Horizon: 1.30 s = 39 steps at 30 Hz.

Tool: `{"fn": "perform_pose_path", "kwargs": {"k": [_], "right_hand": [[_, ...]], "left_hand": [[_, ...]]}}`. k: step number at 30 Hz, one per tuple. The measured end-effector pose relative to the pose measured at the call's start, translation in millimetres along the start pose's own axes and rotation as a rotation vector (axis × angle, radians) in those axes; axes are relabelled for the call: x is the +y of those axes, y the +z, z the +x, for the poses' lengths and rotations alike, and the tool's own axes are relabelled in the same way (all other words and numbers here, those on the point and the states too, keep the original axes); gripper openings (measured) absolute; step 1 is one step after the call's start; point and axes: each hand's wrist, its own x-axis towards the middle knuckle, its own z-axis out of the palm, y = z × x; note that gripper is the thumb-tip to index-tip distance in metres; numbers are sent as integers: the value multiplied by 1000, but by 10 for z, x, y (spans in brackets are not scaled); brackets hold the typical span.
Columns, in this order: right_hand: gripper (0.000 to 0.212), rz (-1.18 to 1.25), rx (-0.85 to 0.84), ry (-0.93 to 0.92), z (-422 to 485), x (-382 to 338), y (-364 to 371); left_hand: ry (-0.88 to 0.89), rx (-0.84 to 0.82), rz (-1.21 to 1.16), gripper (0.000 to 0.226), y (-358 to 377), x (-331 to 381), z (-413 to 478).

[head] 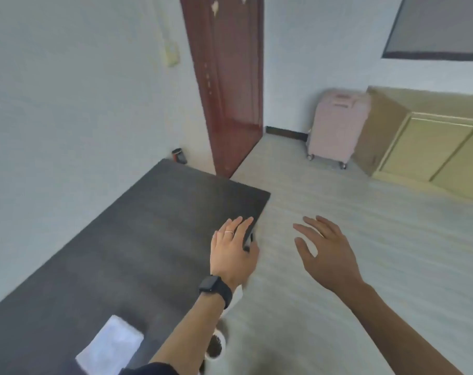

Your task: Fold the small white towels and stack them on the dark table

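Fingers [240,225] on the left hand [234,253] and right hand [328,257] spread wide, holding nothing, and only one folded towel [111,346] sits on the table [148,228].

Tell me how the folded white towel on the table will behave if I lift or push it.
The white towel looks like soft folded cloth, so probably floppy: lifted by one corner it may unfold. It lies flat and thin, so likely light, unlikely to roll. Pushed across the matte dark table, it might bunch.
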Motion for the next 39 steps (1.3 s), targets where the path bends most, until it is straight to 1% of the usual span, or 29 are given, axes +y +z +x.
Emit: {"fn": "perform_pose_path", "kwargs": {"k": [3, 6, 9, 14, 20, 29, 35, 37, 39], "right_hand": [[38, -67, 151, 80, 150, 733, -754], [37, -101, 277, 176, 255, 1372, -1454], [36, -135, 378, 257, 377, 1919, -2055], [45, -225, 495, 323, 682, 2709, -2886], [33, -364, 513, 384, 1209, 3677, -3567], [34, -422, 629, 485, 2070, 5195, -4245], [48, -439, 660, 517, 2474, 6288, -4543], [46, -435, 658, 530, 2617, 6749, -4652], [38, -419, 651, 549, 2767, 7259, -4772]], "left_hand": [[211, 53, -63, 54, 211, 1037, 533], [387, 52, -98, 57, 399, 2049, 953], [504, 71, -130, 58, 593, 2894, 1342], [638, 74, -122, 57, 923, 4009, 1962], [754, 35, -132, 56, 1436, 5056, 2776], [854, -33, -191, 57, 2328, 6512, 4139], [912, -85, -179, 58, 3089, 7468, 4783], [927, -95, -165, 58, 3400, 7817, 4999], [928, -108, -154, 58, 3718, 8161, 5217]]}}
